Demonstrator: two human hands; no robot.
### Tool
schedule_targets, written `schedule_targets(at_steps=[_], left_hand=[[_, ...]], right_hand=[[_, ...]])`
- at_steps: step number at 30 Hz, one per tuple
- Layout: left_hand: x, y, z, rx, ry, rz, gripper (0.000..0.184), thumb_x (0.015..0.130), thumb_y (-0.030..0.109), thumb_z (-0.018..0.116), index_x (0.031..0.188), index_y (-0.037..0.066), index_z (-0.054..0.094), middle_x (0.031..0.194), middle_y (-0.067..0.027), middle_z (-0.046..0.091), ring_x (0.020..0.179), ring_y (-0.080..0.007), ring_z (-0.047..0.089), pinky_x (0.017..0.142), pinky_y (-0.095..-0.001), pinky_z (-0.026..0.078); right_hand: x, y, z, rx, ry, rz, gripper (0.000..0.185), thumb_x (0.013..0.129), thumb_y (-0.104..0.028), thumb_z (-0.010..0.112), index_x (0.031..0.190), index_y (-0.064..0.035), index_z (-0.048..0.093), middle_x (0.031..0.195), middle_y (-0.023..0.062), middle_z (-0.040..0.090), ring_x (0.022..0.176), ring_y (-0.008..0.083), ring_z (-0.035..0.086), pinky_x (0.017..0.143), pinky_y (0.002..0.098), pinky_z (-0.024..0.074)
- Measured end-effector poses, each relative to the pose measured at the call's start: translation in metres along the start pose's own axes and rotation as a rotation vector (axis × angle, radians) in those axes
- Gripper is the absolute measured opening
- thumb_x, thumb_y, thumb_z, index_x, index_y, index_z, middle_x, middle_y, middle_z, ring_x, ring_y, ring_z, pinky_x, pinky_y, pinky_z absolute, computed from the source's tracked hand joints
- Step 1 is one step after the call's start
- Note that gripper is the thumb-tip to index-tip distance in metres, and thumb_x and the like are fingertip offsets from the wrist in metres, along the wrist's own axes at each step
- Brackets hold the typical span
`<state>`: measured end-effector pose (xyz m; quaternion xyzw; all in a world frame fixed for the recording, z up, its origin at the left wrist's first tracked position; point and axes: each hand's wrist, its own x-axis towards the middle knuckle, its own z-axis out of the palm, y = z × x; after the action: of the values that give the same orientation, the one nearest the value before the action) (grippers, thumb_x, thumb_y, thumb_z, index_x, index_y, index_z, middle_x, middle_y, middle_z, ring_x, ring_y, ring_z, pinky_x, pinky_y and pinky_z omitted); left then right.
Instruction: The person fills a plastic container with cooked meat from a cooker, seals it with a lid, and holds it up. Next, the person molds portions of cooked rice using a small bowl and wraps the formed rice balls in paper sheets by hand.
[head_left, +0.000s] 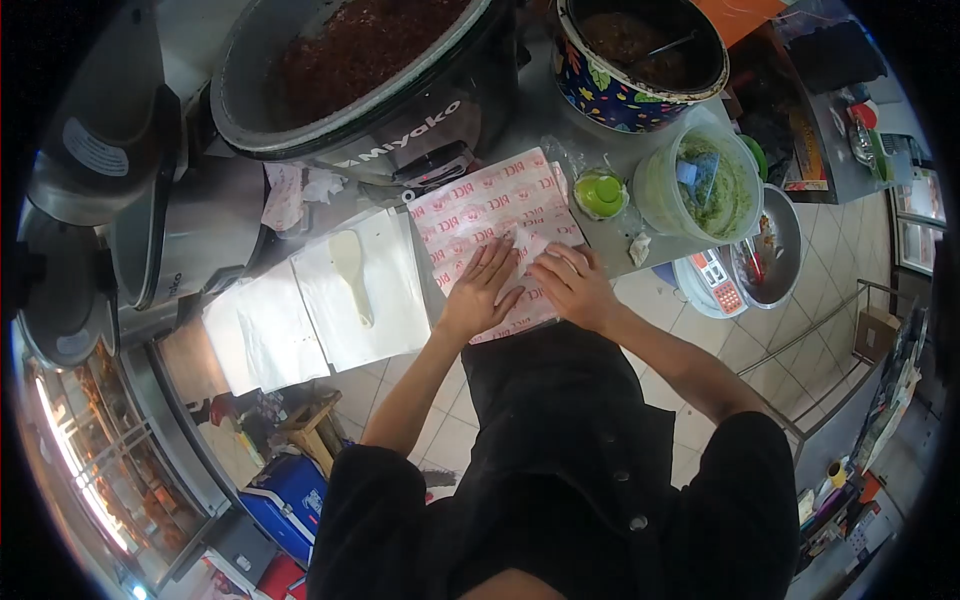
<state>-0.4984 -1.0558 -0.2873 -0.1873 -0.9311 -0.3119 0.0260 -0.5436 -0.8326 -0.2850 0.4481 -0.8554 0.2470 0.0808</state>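
Observation:
A stack of white paper with red print lies at the counter's front edge. My left hand rests flat on it, fingers spread. Beside it, my right hand touches the same paper near a small whitish, crumpled-looking patch; its fingers are bent and partly together, and whether they pinch anything is unclear. Left of the stack, a pale rice paddle lies on plain white sheets. A green-lidded small container stands just right of the printed paper.
Behind the paper is a large Miyako cooker with dark food. A patterned pot and a tub of green food stand at the back right. Further right are a metal bowl and a scale. Another cooker is at left.

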Motion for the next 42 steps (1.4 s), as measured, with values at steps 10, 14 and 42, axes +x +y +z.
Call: schedule_targets(at_steps=[10,14,42], left_hand=[[-0.008,0.006,0.017,0.126,0.02,-0.053,0.054,0.087,0.026,0.067,0.134,0.003,0.053,0.146,-0.0146,0.044,0.139,-0.0355,0.036,0.113,-0.0491,0.031],[-0.01,0.002,0.024,0.155,0.02,-0.058,0.057,0.086,0.023,0.067,0.136,0.002,0.05,0.149,-0.0147,0.041,0.14,-0.0353,0.035,0.113,-0.0484,0.031],[-0.036,-0.04,0.033,0.264,0.376,-0.151,0.025,0.074,0.006,0.071,0.098,0.0,0.068,0.097,-0.0111,0.063,0.093,-0.0291,0.061,0.084,-0.0403,0.049]], right_hand=[[0.023,0.011,-0.024,-0.214,-0.123,-0.06,0.043,0.08,-0.019,0.061,0.121,-0.0095,0.062,0.137,0.002,0.05,0.139,0.0257,0.032,0.112,0.0538,0.0253],[0.009,0.04,-0.011,-0.182,-0.194,-0.15,0.041,0.079,-0.017,0.061,0.119,-0.0057,0.062,0.133,0.0045,0.054,0.14,0.0258,0.034,0.112,0.0511,0.0301],[0.021,0.066,0.071,-0.067,-0.111,-0.134,0.038,0.079,-0.014,0.063,0.114,0.0015,0.062,0.121,0.0159,0.06,0.129,0.0299,0.047,0.109,0.0419,0.0363]])
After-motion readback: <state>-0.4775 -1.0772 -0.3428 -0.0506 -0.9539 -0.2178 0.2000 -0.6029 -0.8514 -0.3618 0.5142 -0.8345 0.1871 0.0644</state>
